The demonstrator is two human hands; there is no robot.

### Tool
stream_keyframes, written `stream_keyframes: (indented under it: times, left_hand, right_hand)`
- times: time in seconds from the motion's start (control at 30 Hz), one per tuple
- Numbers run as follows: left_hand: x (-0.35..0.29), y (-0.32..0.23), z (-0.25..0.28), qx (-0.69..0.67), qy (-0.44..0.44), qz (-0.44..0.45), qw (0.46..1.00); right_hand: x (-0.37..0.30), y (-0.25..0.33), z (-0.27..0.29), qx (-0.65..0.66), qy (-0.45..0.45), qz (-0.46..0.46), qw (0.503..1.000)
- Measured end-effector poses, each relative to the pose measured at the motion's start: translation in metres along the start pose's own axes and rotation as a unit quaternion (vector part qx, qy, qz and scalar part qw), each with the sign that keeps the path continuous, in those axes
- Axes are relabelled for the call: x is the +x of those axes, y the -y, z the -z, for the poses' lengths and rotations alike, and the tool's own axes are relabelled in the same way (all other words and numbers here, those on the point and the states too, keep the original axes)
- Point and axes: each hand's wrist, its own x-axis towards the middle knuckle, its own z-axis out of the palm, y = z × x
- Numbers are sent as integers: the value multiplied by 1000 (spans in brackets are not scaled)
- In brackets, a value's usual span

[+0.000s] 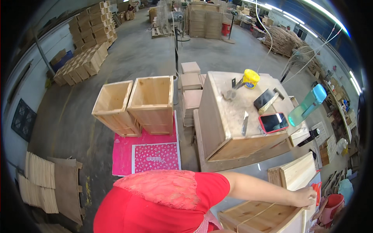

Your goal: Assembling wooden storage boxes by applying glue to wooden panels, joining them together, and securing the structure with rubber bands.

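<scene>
My left hand (305, 197) reaches across to the right side, its fingers closed over the upper edge of a light wooden box (256, 215). This open box lies at the lower right, and the picture's lower edge cuts it off. A thin pale strip crosses its inside. Just beyond my forearm, pale wooden panels (297, 171) rest on a grey surface. An orange-red thing (317, 190) shows beside my fingers; its kind is unclear. My right hand is out of the picture.
A wooden cabinet (217, 116) carries a red phone (273, 122), a knife (245, 123), a hammer (278, 93), a yellow tub (251, 79) and a teal bottle (309, 104). Two open wooden boxes (150, 103) stand on pink sheeting (126, 155). Stacked slats (40, 174) lie left.
</scene>
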Motion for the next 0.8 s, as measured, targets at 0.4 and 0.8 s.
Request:
stream_keyframes:
  times: [0.4, 0.8]
  left_hand:
    - [-36, -23, 35, 27, 47, 91, 994]
    - [-152, -102, 85, 23, -25, 48, 998]
  right_hand:
    - [11, -95, 36, -621, 142, -22, 771]
    - [23, -145, -101, -70, 278, -293, 912]
